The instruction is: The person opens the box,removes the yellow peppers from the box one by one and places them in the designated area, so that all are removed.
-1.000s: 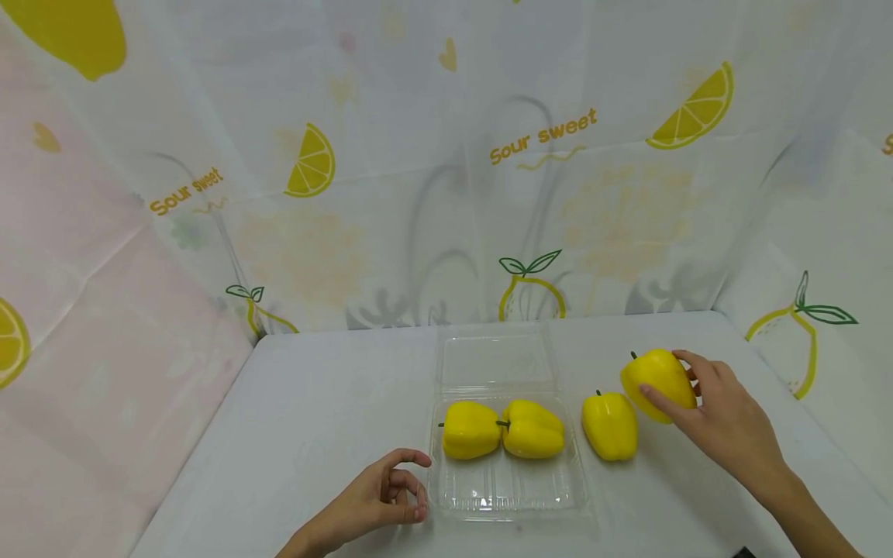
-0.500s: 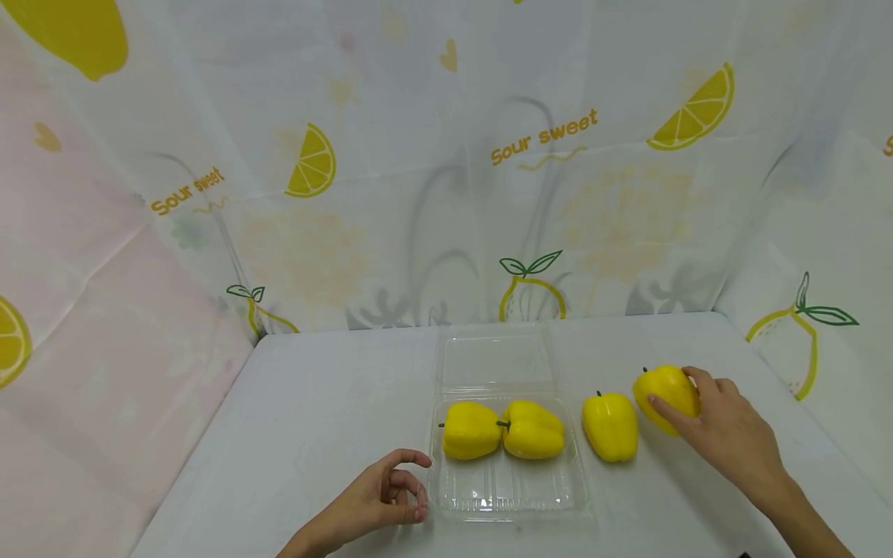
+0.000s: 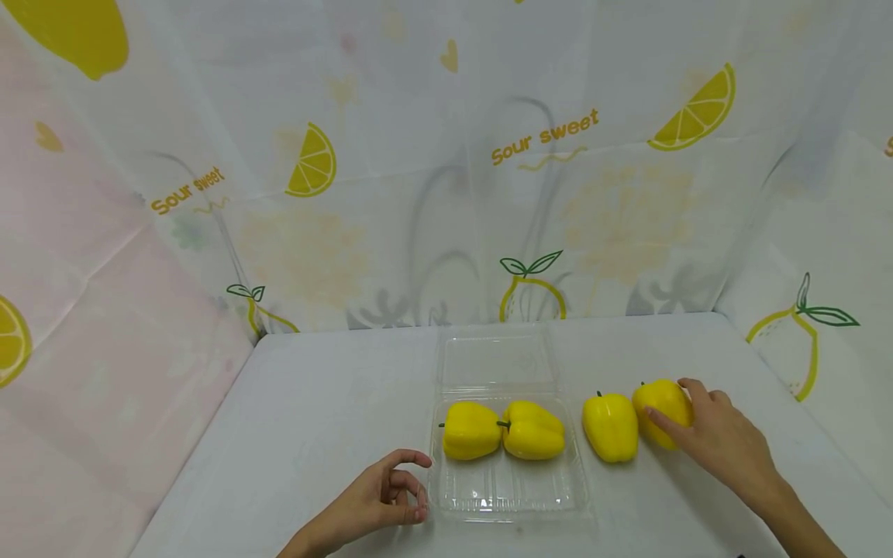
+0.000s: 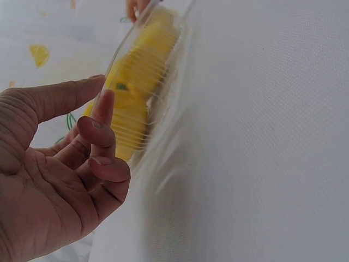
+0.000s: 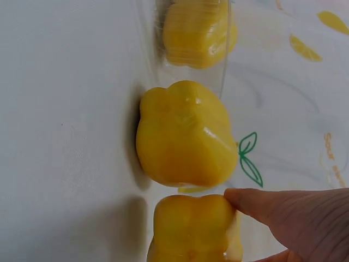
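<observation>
My right hand (image 3: 725, 442) holds a yellow bell pepper (image 3: 663, 411) between thumb and fingers, low over the white table; I cannot tell whether its base touches the surface. Just left of it stands another yellow bell pepper (image 3: 610, 426), stem toward the back. A clear plastic clamshell box (image 3: 502, 492) lies with its lid (image 3: 497, 360) folded back. Inside, along the back of the tray, two yellow bell peppers (image 3: 471, 431) lie on their sides, stems to the left. My left hand (image 4: 65, 164) pinches the box's left rim between thumb and a finger, its other fingers curled.
A white cloth covers the table (image 3: 335, 403). Behind it and at both sides hangs a pale curtain (image 3: 418, 194) printed with lemons and lettering. The standing pepper is close to the box's right wall.
My right hand has lowered its bell pepper toward the table, bringing it beside the standing pepper. The left hand, the box and the other peppers have stayed in place.
</observation>
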The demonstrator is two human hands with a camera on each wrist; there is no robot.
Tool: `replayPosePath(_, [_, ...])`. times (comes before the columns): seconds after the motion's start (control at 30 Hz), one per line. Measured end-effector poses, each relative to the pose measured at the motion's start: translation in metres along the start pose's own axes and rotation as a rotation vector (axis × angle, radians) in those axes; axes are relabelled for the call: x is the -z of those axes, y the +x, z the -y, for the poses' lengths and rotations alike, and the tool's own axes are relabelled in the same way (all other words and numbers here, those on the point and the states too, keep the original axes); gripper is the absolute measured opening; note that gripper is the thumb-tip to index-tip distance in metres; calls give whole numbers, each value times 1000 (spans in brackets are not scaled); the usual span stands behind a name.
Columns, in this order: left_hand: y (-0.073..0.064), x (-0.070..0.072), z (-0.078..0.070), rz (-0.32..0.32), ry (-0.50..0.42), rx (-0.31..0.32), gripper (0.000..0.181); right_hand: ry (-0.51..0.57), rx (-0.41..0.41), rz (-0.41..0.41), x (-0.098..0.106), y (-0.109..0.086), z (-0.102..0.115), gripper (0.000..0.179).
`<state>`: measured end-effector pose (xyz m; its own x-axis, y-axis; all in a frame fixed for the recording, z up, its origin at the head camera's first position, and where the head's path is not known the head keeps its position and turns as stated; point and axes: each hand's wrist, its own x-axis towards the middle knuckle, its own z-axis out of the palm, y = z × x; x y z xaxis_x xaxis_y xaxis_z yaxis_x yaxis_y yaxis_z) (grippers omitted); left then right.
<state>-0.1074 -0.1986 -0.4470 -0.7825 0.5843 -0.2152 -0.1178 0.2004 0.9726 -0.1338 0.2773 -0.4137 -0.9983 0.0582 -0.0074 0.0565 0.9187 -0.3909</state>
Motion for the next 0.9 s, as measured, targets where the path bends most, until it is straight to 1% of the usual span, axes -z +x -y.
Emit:
replayPosePath(0.17, [0, 0, 0, -4, 1, 4, 61, 8, -39, 52, -2, 2, 1, 94])
replayPosePath(0.4, [-1, -1, -1, -16, -18, 18, 60, 7, -73, 82, -5, 3, 2, 99])
replayPosePath(0.67, [-1, 0, 1, -26, -16, 30, 59, 6, -43, 100, -6, 2, 3, 94])
replayPosePath(0.9, [-1, 0, -1, -6, -12, 2, 60, 3, -26, 101, -7, 0, 3, 93])
